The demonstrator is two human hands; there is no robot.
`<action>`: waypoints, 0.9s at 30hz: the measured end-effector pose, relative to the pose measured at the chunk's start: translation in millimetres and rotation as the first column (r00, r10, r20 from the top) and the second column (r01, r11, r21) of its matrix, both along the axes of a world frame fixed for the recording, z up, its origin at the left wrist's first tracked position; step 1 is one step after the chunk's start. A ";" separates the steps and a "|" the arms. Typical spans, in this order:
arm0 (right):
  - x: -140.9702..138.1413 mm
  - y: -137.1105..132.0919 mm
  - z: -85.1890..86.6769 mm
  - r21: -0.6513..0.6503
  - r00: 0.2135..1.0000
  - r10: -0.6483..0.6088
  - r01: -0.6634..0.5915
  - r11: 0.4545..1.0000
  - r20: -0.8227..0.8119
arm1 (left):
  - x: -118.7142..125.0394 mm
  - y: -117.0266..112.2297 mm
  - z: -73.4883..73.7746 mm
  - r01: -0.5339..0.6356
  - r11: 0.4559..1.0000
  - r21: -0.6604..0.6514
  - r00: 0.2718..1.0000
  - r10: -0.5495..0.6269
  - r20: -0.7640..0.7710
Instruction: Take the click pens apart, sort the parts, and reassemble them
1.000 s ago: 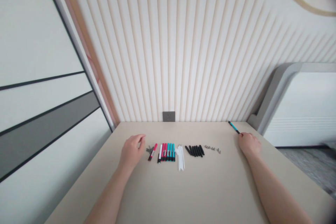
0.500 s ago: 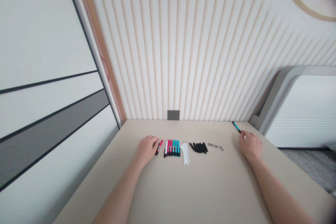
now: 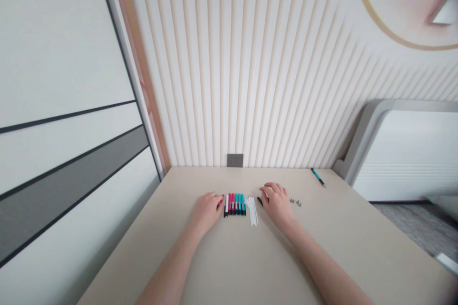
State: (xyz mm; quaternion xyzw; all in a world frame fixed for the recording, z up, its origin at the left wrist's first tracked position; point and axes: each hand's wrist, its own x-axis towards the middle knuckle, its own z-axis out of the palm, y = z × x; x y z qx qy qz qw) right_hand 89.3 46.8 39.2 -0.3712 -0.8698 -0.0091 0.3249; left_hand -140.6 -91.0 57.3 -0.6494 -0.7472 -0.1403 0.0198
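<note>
My left hand is closed at the left end of the row, its fingertips around a red pen barrel that is mostly hidden. Beside it lie side by side a white pen barrel, red barrels and several blue barrels, all with black ends. My right hand hovers with fingers apart and bent over the black pen parts; one black part shows at its left, the others are covered. Thin white refills lie between the hands. Small metal tips lie right of my right hand.
A blue-and-black pen lies at the table's far right. Behind the beige table is a ribbed wall with a dark socket. A white cabinet stands at the left, a pale headboard at the right.
My right hand has let go of the blue pen at the far right and moved left over the black parts. My left hand has moved slightly right and closed on the red barrel.
</note>
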 end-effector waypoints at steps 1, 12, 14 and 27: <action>-3.0 -3.8 -1.4 -0.008 1.000 0.011 -0.011 1.000 -0.005 | 1.1 -0.3 0.6 0.006 1.000 -0.011 1.000 -0.006 -0.004; 17.7 -11.2 -10.3 -0.129 0.987 0.147 -0.153 0.980 -0.058 | 12.3 -1.6 0.8 0.020 0.995 -0.097 1.000 -0.021 -0.001; 17.8 -9.4 -8.6 -0.151 0.987 0.141 -0.151 0.977 -0.071 | 13.5 -1.2 1.2 0.009 0.993 -0.118 1.000 -0.010 -0.010; 18.7 -11.2 -2.9 -0.191 0.967 0.221 -0.243 0.951 -0.129 | 21.2 -0.1 14.7 0.025 0.993 0.119 0.984 -0.045 0.170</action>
